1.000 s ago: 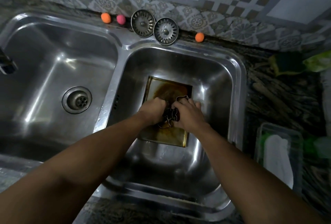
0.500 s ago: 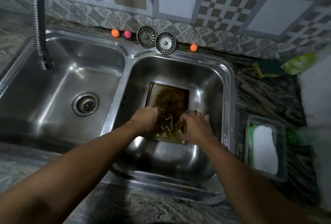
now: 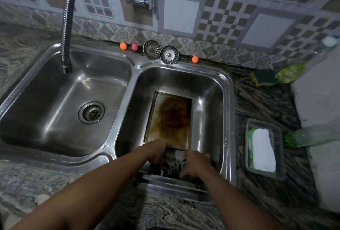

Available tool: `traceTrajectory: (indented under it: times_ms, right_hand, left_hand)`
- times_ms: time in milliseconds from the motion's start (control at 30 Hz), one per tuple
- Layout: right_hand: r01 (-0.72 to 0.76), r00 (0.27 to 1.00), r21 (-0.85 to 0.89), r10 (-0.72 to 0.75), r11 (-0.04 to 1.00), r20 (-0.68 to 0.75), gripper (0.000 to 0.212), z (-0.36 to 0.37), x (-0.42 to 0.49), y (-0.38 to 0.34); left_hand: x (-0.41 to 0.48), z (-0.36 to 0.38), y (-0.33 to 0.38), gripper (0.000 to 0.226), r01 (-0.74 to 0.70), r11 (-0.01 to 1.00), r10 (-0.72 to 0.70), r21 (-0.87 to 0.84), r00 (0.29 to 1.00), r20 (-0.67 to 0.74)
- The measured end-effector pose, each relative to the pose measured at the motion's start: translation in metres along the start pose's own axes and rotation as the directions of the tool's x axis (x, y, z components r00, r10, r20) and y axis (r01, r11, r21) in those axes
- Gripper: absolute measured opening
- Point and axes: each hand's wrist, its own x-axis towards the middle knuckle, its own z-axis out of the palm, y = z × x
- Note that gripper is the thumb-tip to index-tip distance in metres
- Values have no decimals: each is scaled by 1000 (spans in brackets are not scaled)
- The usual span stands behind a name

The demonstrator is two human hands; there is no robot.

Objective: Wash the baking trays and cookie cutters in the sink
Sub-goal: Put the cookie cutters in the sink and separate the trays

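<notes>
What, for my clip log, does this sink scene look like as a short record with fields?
sink: double, steel
baking tray: brown-stained, flat in the right basin
cookie cutters: metal cluster at the right basin's near end, between the hands
left hand: fingers curled down at the cutters, grip unclear
right hand: fingers reaching down at the cutters, grip unclear
faucet hose: hangs over the left basin
strainers: two, on the back rim
sponge: beyond the sink's right rim

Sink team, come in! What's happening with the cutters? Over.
Left hand, right hand on cutters, grip unclear. Stained tray lies in right basin. Nothing blocking.
</notes>
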Motion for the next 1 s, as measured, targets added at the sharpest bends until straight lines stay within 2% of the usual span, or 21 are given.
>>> traceTrajectory:
  times_ms: [100, 300, 500, 700, 867, 1000]
  right_hand:
    - [-1, 1000, 19, 2, 1000, -12, 69, 2, 4, 3]
    - [-5, 999, 68, 8, 998, -35, 75, 4, 10, 4]
    - [3, 998, 91, 3, 996, -61, 77, 6, 13, 4]
    - [-5, 997, 114, 13, 993, -71, 76, 8, 10, 7]
    - [-12, 987, 205, 43, 979, -152, 50, -12, 14, 8]
    - [-15, 962, 342, 107, 939, -251, 29, -23, 27, 8]
  left_hand:
    - [8, 7, 1, 29, 53, 998, -54, -47, 998, -31]
    - [18, 19, 2, 39, 142, 983, -159, -116, 976, -147]
    - [21, 24, 2, 52, 177, 972, -203, -152, 964, -174]
    - [15, 19, 6, 61, 206, 975, -217, -79, 960, -175]
    - [12, -2, -6, 43, 222, 972, -236, -81, 939, -251]
    - [9, -21, -21, 30, 230, 947, -308, -226, 854, -420]
